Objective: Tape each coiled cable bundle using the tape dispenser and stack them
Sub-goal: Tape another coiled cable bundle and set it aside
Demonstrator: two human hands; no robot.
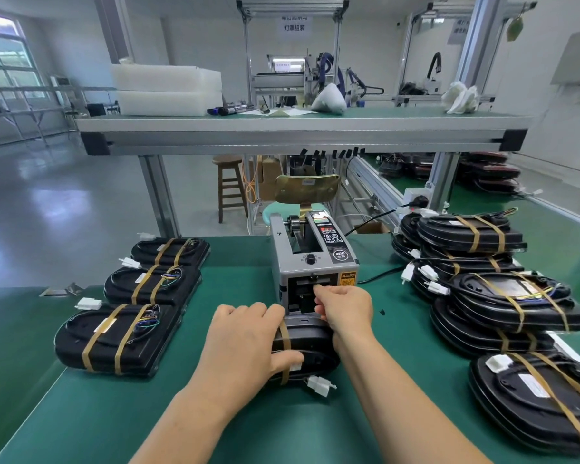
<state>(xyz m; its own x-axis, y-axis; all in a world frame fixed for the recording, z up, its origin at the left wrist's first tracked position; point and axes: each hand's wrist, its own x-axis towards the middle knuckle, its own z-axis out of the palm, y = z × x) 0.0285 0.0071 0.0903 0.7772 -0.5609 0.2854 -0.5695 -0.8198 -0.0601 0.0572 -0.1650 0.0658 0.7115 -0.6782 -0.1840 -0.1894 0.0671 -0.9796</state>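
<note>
Head view: my left hand (248,346) grips the coiled cable bundle (315,351) beneath it, one tape band (284,343) applied, my right hand (344,308) curls at the tape dispenser (310,259) mouth just ahead, tape hold unconfirmed, and a second strip is judged due, laid right of the first.

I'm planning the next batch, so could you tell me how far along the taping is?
Done: three left bundles and the right pile carry tape. In hand: left hand holds a bundle with one strip; right hand is at the dispenser. Left: probably its second strip, stacking.
</note>
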